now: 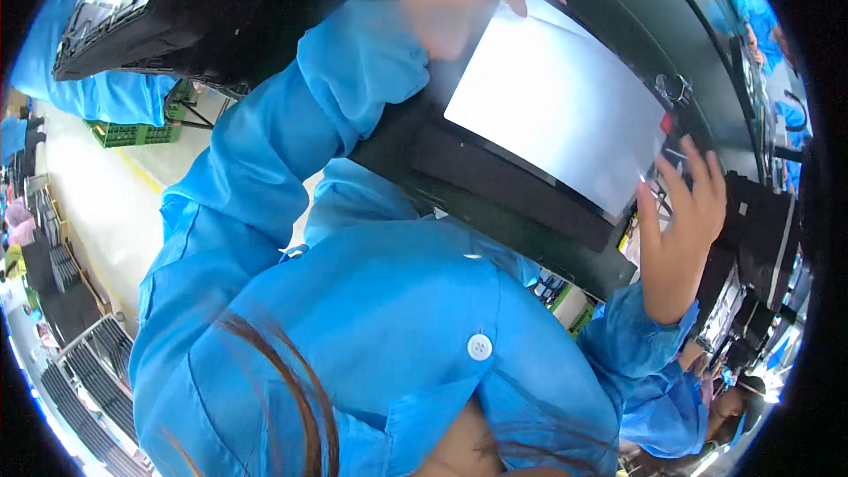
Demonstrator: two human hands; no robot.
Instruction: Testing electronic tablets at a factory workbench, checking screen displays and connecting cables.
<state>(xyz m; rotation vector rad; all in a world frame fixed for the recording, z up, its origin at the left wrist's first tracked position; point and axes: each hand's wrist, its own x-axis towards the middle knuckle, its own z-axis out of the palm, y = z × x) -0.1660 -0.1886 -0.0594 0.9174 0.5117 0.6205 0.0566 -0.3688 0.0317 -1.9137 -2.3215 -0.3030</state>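
A glossy white rectangular sheet [556,97] lies at a slant above a black pad [503,172] on the dark worktable. My left hand [464,11], slightly blurred, grips the sheet's far left corner, the thumb over its face. At the sheet's right end, my right hand [685,225] is raised with its fingers apart and its thumb close to the sheet's edge. A small red tab [666,123] shows at that end, near the right fingertips. Whether the right fingertips touch the sheet I cannot tell.
A dark rail [707,26] runs along the far side of the table. Black trays [755,221] stand to the right, near a co-worker in a blue smock [662,415]. At left are a large black case [203,18], a green crate [132,133] and racks [93,358].
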